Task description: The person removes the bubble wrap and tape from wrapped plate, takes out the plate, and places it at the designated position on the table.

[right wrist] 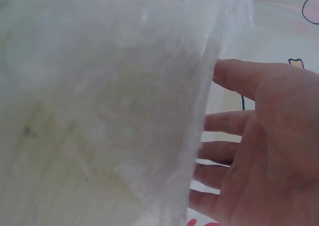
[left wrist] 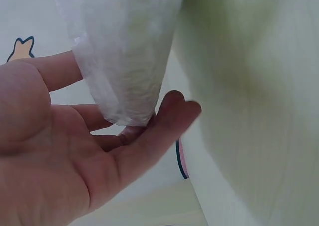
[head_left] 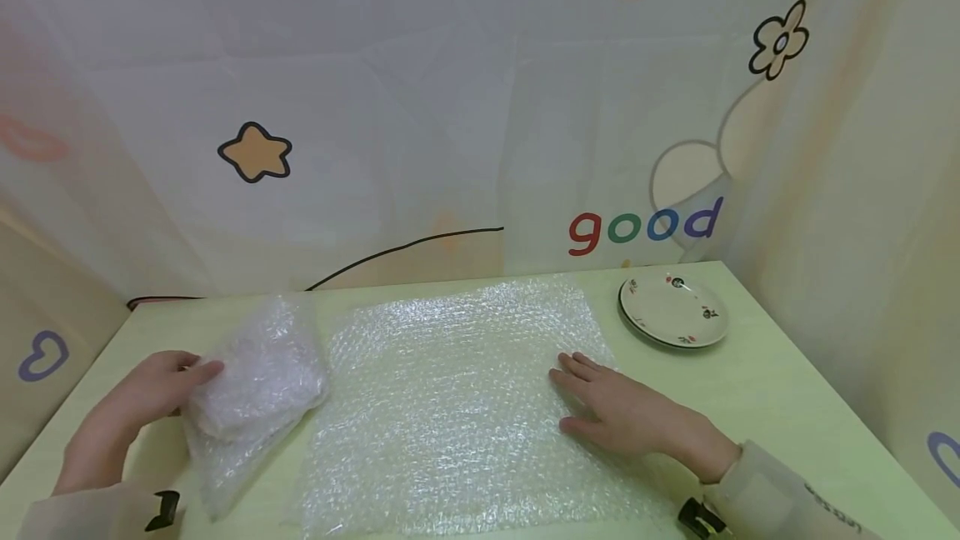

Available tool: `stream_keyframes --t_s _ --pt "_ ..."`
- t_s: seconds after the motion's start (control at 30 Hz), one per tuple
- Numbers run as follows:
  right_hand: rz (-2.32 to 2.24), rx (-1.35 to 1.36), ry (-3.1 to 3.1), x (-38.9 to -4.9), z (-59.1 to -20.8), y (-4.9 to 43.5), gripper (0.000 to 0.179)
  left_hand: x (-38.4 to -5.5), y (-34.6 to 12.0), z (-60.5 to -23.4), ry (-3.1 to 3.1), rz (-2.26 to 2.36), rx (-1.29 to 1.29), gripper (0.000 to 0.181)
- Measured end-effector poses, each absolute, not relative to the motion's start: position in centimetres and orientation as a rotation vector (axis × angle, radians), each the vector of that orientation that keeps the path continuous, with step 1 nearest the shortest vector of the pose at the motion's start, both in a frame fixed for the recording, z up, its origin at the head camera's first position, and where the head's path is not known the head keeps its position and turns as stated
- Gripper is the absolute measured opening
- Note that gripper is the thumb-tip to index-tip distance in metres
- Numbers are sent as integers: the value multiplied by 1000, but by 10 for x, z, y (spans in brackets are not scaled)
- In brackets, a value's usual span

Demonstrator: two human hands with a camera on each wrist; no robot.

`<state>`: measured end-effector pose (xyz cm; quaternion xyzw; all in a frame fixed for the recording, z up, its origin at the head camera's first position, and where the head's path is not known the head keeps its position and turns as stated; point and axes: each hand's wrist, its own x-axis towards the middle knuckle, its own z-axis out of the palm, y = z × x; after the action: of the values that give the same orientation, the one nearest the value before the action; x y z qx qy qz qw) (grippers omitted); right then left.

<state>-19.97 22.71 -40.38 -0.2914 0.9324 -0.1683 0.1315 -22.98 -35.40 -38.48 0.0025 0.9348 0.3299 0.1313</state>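
Observation:
At the left of the table, a bubble-wrap bundle (head_left: 258,369) lies with a loose corner toward the near edge; its contents are hidden. My left hand (head_left: 150,390) holds the bundle's left edge, the thumb on one side and fingers on the other, as the left wrist view also shows of the hand (left wrist: 65,146). A sheet of bubble wrap (head_left: 450,415) is spread flat in the middle. On its right side rests my right hand (head_left: 630,415), fingers extended. In the right wrist view the fingertips of this hand (right wrist: 264,146) meet the sheet's surface.
Stacked white plates (head_left: 667,311) with small printed motifs stand at the back right of the pale green table (head_left: 795,440). A printed curtain (head_left: 420,132) hangs behind the table and along both sides.

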Motion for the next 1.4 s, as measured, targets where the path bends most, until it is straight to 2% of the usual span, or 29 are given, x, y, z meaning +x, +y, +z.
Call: stream_keyframes --t_s 0.53,1.4 --pt "-502 -866 2702 -200 -404 226 67 -221 -356 -383 2709 1178 5 61" --pt "-483 -874 2708 -202 -406 226 68 -215 -358 -367 2716 1306 -56 61"
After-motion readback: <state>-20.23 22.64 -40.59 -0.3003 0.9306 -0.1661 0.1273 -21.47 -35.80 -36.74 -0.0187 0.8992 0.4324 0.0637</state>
